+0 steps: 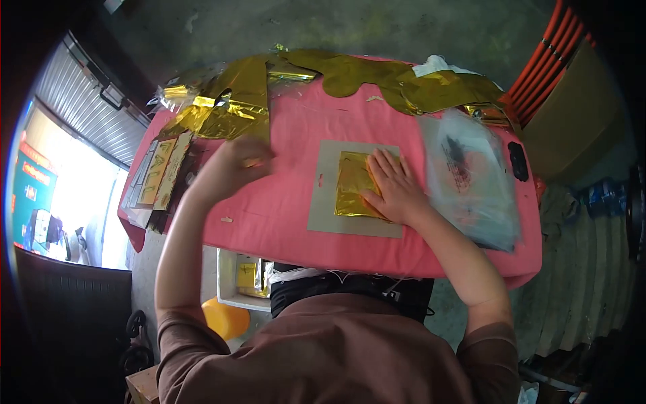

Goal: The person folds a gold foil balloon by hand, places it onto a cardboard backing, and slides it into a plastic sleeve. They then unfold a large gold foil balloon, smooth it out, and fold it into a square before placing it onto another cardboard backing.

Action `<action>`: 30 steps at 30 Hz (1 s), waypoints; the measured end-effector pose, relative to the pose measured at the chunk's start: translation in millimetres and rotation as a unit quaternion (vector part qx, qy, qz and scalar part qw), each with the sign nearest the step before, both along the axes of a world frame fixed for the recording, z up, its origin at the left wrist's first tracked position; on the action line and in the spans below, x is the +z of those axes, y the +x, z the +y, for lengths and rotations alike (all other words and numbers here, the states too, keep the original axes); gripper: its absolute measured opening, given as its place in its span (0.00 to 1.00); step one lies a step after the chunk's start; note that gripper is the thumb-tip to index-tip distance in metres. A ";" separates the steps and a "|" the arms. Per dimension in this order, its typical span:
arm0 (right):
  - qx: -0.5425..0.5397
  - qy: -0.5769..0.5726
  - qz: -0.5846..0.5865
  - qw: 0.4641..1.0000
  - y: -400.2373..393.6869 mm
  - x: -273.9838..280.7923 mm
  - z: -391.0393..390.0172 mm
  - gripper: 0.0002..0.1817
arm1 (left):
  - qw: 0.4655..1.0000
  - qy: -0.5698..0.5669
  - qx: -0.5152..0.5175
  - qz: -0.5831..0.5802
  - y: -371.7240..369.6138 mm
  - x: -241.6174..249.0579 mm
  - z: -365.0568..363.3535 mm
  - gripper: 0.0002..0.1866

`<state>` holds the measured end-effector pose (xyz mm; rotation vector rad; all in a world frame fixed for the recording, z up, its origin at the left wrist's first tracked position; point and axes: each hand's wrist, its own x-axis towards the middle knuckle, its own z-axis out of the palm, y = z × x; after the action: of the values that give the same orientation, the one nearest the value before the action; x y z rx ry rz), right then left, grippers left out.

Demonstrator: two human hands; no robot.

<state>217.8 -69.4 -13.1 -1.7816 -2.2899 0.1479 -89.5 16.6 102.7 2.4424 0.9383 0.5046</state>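
My right hand (397, 188) lies flat, fingers stretched out, on a folded gold foil sheet (351, 185). Under the foil is a grey-beige card (326, 219) with a small slot near its left edge. My left hand (239, 168) is raised over the left part of the table, its fingers curled together and slightly blurred. A small yellowish spot shows at its fingers, but what it holds, if anything, I cannot make out. Nearest to it are crumpled gold foil (245, 111) and a stack of printed cards (156, 176).
A pink cloth (269, 236) covers the table. Gold foil pieces (363, 74) line its far edge. Clear plastic bags (474, 182) lie at the right, beside a black object (517, 161). Below the near edge are a white box (229, 286) and a yellow stool-like object (225, 319).
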 end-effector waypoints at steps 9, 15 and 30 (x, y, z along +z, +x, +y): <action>-0.001 0.000 -0.030 1.000 -0.3 4.9 0.0 0.39 | 0.966 -0.174 0.015 0.191 -89.5 0.6 -8.8 0.18; 0.001 -0.007 -0.034 0.999 0.6 4.0 0.7 0.39 | 0.979 -0.143 -0.005 0.149 -40.0 12.0 -18.3 0.27; 0.004 0.004 -0.031 0.999 0.7 2.2 0.3 0.38 | 0.964 0.152 -0.095 0.194 42.4 -98.1 -11.0 0.41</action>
<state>218.5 -69.1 -10.9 -1.7984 -2.3372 0.0856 -47.1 5.6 4.6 2.9459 0.8042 0.1038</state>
